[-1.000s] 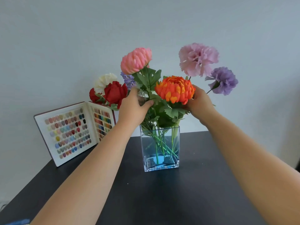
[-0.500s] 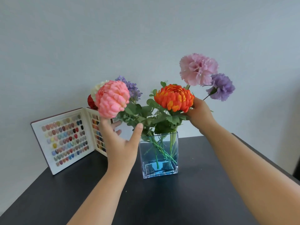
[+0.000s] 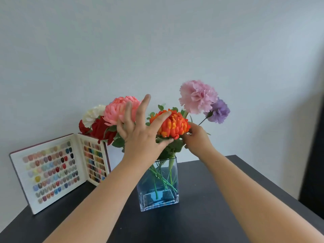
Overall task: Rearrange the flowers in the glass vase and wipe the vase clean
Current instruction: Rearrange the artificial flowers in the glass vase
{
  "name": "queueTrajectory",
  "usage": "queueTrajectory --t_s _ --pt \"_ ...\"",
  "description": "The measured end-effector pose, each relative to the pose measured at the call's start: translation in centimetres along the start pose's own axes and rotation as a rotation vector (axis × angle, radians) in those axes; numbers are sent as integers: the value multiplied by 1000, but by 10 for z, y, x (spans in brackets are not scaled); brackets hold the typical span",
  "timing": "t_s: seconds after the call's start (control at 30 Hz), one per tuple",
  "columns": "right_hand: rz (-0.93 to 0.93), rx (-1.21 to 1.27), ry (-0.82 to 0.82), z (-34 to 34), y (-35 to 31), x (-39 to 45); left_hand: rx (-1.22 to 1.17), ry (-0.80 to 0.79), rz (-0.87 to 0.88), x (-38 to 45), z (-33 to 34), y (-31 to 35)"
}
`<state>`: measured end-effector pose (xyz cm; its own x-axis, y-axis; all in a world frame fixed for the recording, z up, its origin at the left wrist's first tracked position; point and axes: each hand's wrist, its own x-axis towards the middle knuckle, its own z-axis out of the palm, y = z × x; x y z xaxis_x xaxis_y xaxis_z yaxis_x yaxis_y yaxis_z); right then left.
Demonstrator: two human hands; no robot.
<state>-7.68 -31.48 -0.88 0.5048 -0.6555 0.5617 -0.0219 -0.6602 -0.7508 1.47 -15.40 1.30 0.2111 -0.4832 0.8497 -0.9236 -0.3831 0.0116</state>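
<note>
Your left hand has let go of the big coral-pink chrysanthemum, which a moment ago it carried out to the left. Its fingers are now spread open, with the forefinger lying across the orange chrysanthemum and the thumb under that bloom. The pink head now sits behind your spread fingers, against the red roses and the white flower. I judge that flower placed and the orange one next in hand.

Your right hand has stayed where it was, with fingers closed around the stems just under the right side of the orange bloom; exactly which stem they pinch is hidden.

The square clear glass vase, with blue-tinted water and crossing green stems, stands on the dark bench directly below both sets of fingers. It has not been wiped yet, and no cloth is in view.

Above your right fingers rise the pale pink carnation and the purple carnation; their thin stems could snag. Well left of your left fingers stands the open nail-colour sample book, leaning near the roses.
</note>
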Motion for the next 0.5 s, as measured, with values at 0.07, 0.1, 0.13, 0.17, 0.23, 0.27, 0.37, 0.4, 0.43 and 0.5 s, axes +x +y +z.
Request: queueTrajectory --t_s 0.07,0.1,0.13,0.17,0.23,0.27,0.37,0.4,0.43,0.5 --pt "3 -22 -20 -2 0 5 2 -4 -11 10 3 -2" --pt "7 -27 -24 -3 -1 7 5 -3 -15 13 5 -4" --pt "4 -32 -24 -3 -1 9 11 -1 -16 16 7 -6" --pt "-3 -37 -25 -3 -2 11 19 4 -15 19 9 -8" --pt "-4 -48 -35 -1 -3 15 25 27 -18 24 12 -13" --pt "0 -60 -36 0 -4 17 18 38 -29 26 13 -16" --pt "19 -64 -37 -1 -8 25 -39 57 -98 38 13 -26" --pt "25 -55 -41 -1 -10 28 -61 52 -124 43 12 -30" --pt "26 -43 -45 -2 -12 31 -80 40 -145 49 11 -33" --pt "21 -31 -45 -2 -16 35 -100 -10 -164 58 10 -39"
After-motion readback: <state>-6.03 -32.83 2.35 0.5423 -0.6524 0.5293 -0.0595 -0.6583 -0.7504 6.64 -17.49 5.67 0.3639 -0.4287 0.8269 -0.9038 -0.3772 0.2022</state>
